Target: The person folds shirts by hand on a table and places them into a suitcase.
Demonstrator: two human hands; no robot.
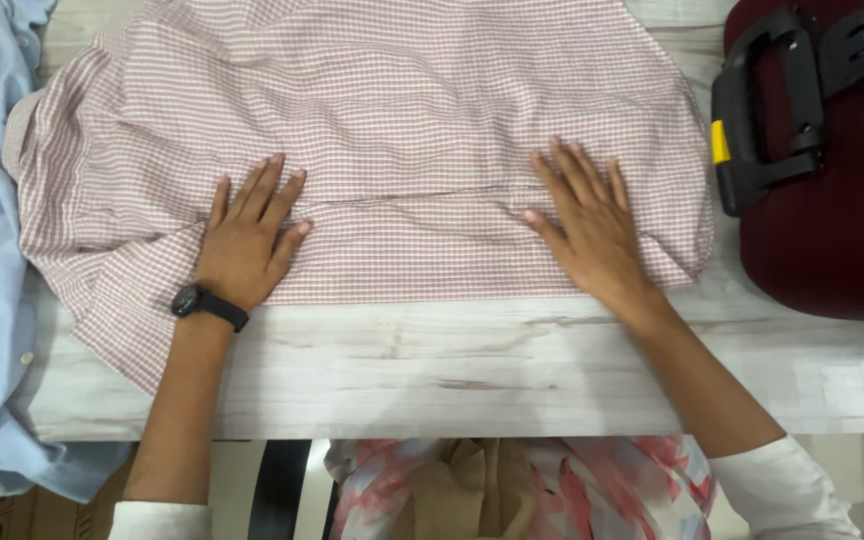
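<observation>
Smoothing step: left hand point(244, 238) and right hand point(589, 222), each grip spread flat, press the checked shirt point(392, 110) at centre frame; folding probably needs an edge pinched.

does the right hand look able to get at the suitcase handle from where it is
Probably yes: the right hand lies flat on the checked shirt, and the black handle of the maroon suitcase sits just beyond the shirt's edge, with nothing between.

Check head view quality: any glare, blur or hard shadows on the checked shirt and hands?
Head view: soft, even light, no glare on the checked shirt; weave and folds sharp. Left hand and right hand crisp, no motion blur, only faint shadows beside the fingers. Maroon suitcase darker, cropped at the right edge.
</observation>
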